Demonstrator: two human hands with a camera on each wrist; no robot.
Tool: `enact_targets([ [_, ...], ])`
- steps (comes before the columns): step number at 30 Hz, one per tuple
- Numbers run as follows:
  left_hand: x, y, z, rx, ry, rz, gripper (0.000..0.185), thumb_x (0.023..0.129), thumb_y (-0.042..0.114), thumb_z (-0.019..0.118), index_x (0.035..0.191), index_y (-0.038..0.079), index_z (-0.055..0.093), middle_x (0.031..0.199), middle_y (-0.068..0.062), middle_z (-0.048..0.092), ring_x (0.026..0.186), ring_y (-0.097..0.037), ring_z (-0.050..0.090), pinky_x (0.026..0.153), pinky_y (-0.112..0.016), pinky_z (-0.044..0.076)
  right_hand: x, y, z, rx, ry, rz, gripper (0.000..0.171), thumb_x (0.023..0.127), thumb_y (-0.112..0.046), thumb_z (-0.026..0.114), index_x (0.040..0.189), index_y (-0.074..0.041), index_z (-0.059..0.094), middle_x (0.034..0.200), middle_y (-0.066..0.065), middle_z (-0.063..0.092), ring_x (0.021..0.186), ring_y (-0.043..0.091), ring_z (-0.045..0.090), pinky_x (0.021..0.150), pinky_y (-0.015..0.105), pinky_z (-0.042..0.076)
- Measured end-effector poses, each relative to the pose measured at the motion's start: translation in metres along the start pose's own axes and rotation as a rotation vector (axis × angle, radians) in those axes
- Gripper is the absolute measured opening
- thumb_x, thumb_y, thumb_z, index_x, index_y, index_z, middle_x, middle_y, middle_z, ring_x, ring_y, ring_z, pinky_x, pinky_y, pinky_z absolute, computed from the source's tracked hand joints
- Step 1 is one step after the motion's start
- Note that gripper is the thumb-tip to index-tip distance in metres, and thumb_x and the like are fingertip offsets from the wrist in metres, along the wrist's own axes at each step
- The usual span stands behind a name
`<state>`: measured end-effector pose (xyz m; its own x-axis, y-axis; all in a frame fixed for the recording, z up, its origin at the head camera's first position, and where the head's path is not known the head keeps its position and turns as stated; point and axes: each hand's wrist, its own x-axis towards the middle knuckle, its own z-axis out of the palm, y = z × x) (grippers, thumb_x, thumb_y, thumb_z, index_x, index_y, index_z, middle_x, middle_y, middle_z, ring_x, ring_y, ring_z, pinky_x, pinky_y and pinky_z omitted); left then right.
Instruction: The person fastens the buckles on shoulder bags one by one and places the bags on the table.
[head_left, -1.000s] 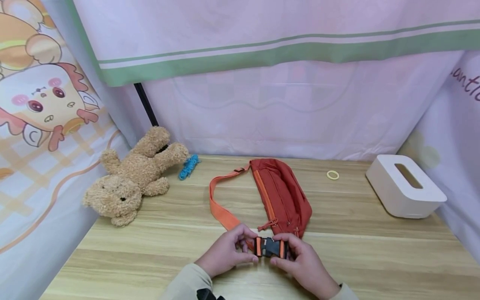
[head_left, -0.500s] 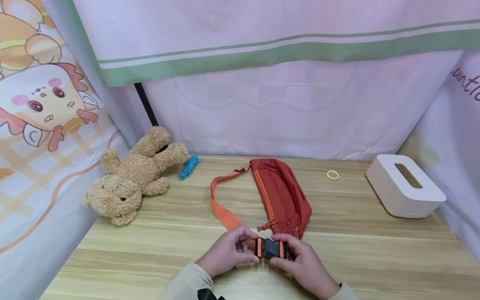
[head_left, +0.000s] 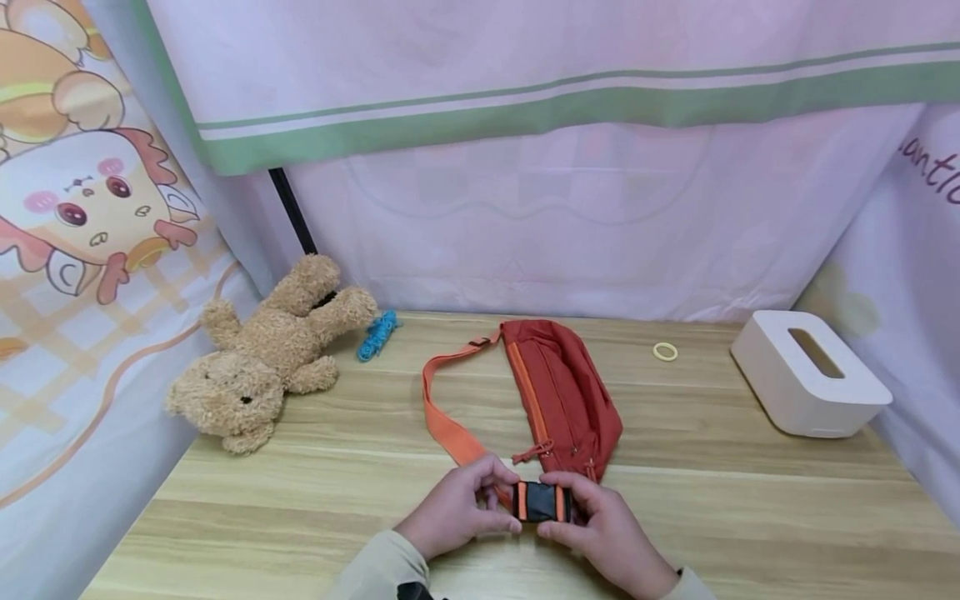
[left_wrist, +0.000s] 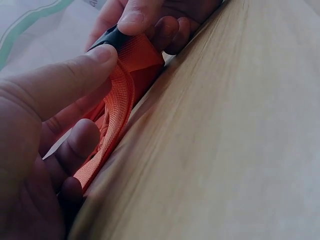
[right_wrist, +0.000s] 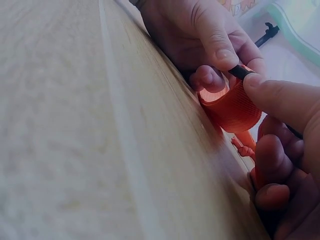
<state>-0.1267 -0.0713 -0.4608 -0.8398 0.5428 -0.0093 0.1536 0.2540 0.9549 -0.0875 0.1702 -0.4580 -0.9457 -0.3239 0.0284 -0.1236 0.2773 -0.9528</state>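
Observation:
A rust-red waist bag [head_left: 564,392] lies on the wooden table [head_left: 300,492], its orange strap [head_left: 442,425] looping to the near side. Both hands meet at the strap's black buckle [head_left: 542,502] with orange webbing at each end. My left hand [head_left: 459,507] pinches the buckle's left half and the strap [left_wrist: 117,107] between thumb and fingers. My right hand [head_left: 600,529] pinches the right half; orange webbing [right_wrist: 232,107] bulges between its fingers. The two buckle halves look pushed together.
A tan plush bear [head_left: 262,362] lies at the left, a blue cord bundle [head_left: 377,333] beside it. A small yellow ring [head_left: 665,351] and a white tissue box [head_left: 810,375] sit at the right. Curtains close in the back and sides.
The hands have pressed the two buckle halves closer, so the black part looks shorter. The bag and strap shifted only slightly.

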Motion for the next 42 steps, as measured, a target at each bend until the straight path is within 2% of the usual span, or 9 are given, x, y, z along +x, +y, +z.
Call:
enact_targets([
  [8, -0.001, 0.003, -0.001, 0.002, 0.004, 0.010, 0.039, 0.079, 0.020, 0.087, 0.110, 0.021, 0.064, 0.100, 0.006, 0.070, 0.074, -0.011, 0.057, 0.061, -0.023, 0.048, 0.001, 0.000, 0.000, -0.006, 0.000, -0.001, 0.054, 0.083, -0.022, 0.083, 0.130, -0.006, 0.061, 0.120, 0.017, 0.066, 0.098, 0.016, 0.065, 0.078, 0.026, 0.055],
  [16, -0.002, 0.000, 0.001, 0.015, -0.011, 0.042, 0.041, 0.078, 0.020, 0.088, 0.110, 0.024, 0.063, 0.093, 0.004, 0.067, 0.073, -0.008, 0.058, 0.064, -0.023, 0.050, -0.002, -0.004, -0.003, -0.099, -0.008, 0.037, 0.056, 0.082, -0.028, 0.084, 0.130, -0.010, 0.062, 0.121, 0.016, 0.065, 0.100, 0.022, 0.063, 0.078, 0.027, 0.055],
  [22, -0.003, -0.001, -0.001, 0.017, -0.035, 0.065, 0.038, 0.080, 0.021, 0.087, 0.111, 0.024, 0.064, 0.094, 0.004, 0.068, 0.074, -0.009, 0.059, 0.066, -0.024, 0.051, -0.003, -0.005, -0.007, -0.160, -0.043, 0.007, 0.062, 0.081, -0.028, 0.085, 0.134, -0.011, 0.059, 0.123, 0.010, 0.064, 0.095, 0.016, 0.060, 0.076, 0.025, 0.052],
  [25, -0.005, -0.001, -0.003, 0.018, -0.047, 0.053, 0.033, 0.082, 0.021, 0.085, 0.108, 0.024, 0.065, 0.095, 0.003, 0.067, 0.075, -0.009, 0.060, 0.066, -0.025, 0.051, -0.005, -0.004, -0.009, -0.168, -0.062, -0.020, 0.063, 0.081, -0.027, 0.085, 0.135, -0.010, 0.058, 0.118, 0.008, 0.064, 0.085, 0.011, 0.059, 0.071, 0.025, 0.052],
  [30, -0.006, 0.001, -0.005, 0.035, -0.055, 0.038, 0.027, 0.085, 0.021, 0.082, 0.105, 0.023, 0.066, 0.093, 0.002, 0.067, 0.075, -0.009, 0.060, 0.064, -0.025, 0.051, -0.005, -0.002, -0.011, -0.216, -0.065, -0.043, 0.060, 0.081, -0.026, 0.085, 0.132, -0.009, 0.060, 0.100, 0.002, 0.064, 0.074, 0.008, 0.055, 0.064, 0.025, 0.049],
  [34, -0.004, 0.003, -0.005, 0.060, -0.043, 0.020, 0.025, 0.086, 0.021, 0.081, 0.106, 0.024, 0.067, 0.090, 0.003, 0.066, 0.074, -0.009, 0.058, 0.064, -0.024, 0.049, -0.002, -0.002, -0.012, -0.250, -0.063, -0.029, 0.056, 0.081, -0.028, 0.085, 0.129, -0.009, 0.062, 0.091, -0.002, 0.062, 0.073, 0.008, 0.055, 0.063, 0.025, 0.049],
  [42, -0.003, 0.006, -0.004, 0.131, -0.016, -0.045, 0.028, 0.085, 0.022, 0.082, 0.110, 0.023, 0.068, 0.088, 0.006, 0.066, 0.072, -0.007, 0.059, 0.061, -0.024, 0.049, 0.005, -0.001, -0.013, -0.303, -0.041, -0.016, 0.056, 0.079, -0.030, 0.087, 0.126, -0.010, 0.064, 0.089, -0.004, 0.061, 0.073, 0.009, 0.055, 0.062, 0.025, 0.048],
])
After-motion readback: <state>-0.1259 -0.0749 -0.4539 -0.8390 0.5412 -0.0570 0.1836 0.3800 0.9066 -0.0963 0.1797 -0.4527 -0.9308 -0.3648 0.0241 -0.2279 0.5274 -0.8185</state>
